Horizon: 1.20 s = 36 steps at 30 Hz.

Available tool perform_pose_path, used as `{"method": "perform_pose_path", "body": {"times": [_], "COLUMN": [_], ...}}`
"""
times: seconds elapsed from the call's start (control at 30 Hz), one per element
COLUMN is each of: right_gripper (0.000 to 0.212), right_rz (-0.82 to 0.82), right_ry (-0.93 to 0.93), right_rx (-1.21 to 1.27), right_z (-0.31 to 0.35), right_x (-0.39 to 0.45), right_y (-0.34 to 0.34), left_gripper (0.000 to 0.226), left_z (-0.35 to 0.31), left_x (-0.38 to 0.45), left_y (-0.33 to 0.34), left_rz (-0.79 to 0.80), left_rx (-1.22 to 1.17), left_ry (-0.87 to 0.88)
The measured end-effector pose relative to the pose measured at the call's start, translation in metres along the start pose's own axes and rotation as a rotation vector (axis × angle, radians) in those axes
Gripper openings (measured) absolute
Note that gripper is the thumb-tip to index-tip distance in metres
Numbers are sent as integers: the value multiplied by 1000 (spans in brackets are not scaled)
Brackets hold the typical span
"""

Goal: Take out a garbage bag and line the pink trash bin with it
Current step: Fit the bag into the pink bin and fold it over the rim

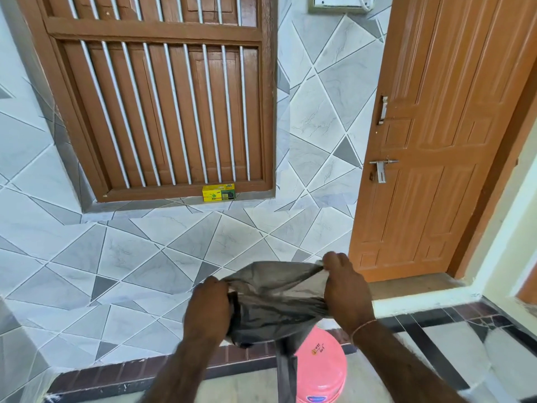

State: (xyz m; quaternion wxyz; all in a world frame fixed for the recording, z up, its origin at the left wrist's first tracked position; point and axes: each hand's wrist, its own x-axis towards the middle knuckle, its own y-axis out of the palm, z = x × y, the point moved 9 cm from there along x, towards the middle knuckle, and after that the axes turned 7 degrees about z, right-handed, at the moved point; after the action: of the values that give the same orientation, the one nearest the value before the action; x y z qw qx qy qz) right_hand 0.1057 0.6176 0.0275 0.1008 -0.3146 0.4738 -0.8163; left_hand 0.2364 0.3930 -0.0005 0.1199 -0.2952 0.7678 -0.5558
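A grey-black garbage bag [279,298] is stretched between my two hands in front of the tiled wall. My left hand [209,309] grips its left edge and my right hand [345,289] pinches its upper right edge, so the mouth is pulled partly apart. A strip of the bag hangs down to the lower edge of the view. The pink trash bin [322,370] stands on the floor just below the bag, partly hidden by the hanging strip and my right forearm. A yellow garbage bag box [218,193] rests on the window sill.
A brown barred wooden window [162,97] fills the wall ahead. An orange wooden door [436,141] with a metal latch stands to the right, above a step. Dark tile borders run along the floor near the bin.
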Motion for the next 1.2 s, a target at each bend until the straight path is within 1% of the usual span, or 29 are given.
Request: {"method": "perform_pose_path", "body": {"times": [0.07, 0.13, 0.17, 0.23, 0.27, 0.33, 0.37, 0.43, 0.47, 0.53, 0.6, 0.67, 0.7, 0.77, 0.83, 0.9, 0.93, 1.0, 1.07, 1.1, 1.13, 1.2], "right_gripper": [23, 19, 17, 21, 26, 38, 45, 60, 59, 42, 32, 29, 27, 28, 40, 51, 51, 46, 40, 38, 39, 43], "right_rz": [158, 272, 319, 398, 410, 391, 399, 454, 470, 491, 517, 508, 482, 425, 401, 418, 423, 432, 455, 463, 464, 467], "right_ry": [-113, -201, -201, -130, -86, -32, -23, -20, -14, 1, 26, 61, 75, 90, 48, 11, 8, 28, 61, 87, 122, 216], "right_rx": [-180, -315, -347, -350, -315, -254, -254, -308, -352, -418, -439, -412, -388, -338, -348, -372, -379, -394, -429, -432, -416, -291], "right_z": [7, 11, 9, 2, -3, -9, -11, -16, -19, -25, -31, -33, -33, -30, -25, -23, -23, -27, -33, -37, -43, -56], "right_x": [-5, -10, -11, -12, -12, -12, -12, -12, -12, -11, -11, -11, -11, -11, -10, -11, -10, -7, -5, -5, -4, -4], "right_y": [20, 38, 45, 52, 54, 53, 54, 55, 54, 51, 50, 50, 49, 45, 46, 48, 48, 47, 48, 48, 48, 50], "left_gripper": [29, 29, 29, 37, 36, 20, 20, 37, 39, 31, 26, 28, 31, 36, 44, 52, 57, 62, 50, 46, 46, 50], "left_z": [8, 13, 15, 15, 15, 10, 3, -16, -21, -22, -15, -6, 0, 13, 19, 21, 18, 4, -12, -17, -17, -12], "left_x": [3, 2, 2, -1, -3, -3, 0, 2, 0, -3, -4, 0, 3, 8, 13, 19, 21, 24, 22, 22, 23, 26], "left_y": [-6, -13, -16, -22, -24, -20, -13, 7, 15, 18, 13, 10, 10, 12, 20, 25, 25, 24, 19, 18, 18, 20], "left_rz": [-41, -86, -107, -168, -200, -231, -204, -68, -1, 91, 93, 62, 40, 3, 25, 64, 83, 121, 110, 102, 105, 123], "left_rx": [-67, -176, -244, -305, -310, -294, -228, -6, 103, 258, 308, 287, 213, -68, -335, -420, -386, -205, -31, 13, 31, 17], "left_ry": [-81, -169, -211, -243, -232, -127, -28, 186, 237, 182, 99, 31, -11, -108, -174, -189, -154, -14, 122, 150, 143, 85]}}
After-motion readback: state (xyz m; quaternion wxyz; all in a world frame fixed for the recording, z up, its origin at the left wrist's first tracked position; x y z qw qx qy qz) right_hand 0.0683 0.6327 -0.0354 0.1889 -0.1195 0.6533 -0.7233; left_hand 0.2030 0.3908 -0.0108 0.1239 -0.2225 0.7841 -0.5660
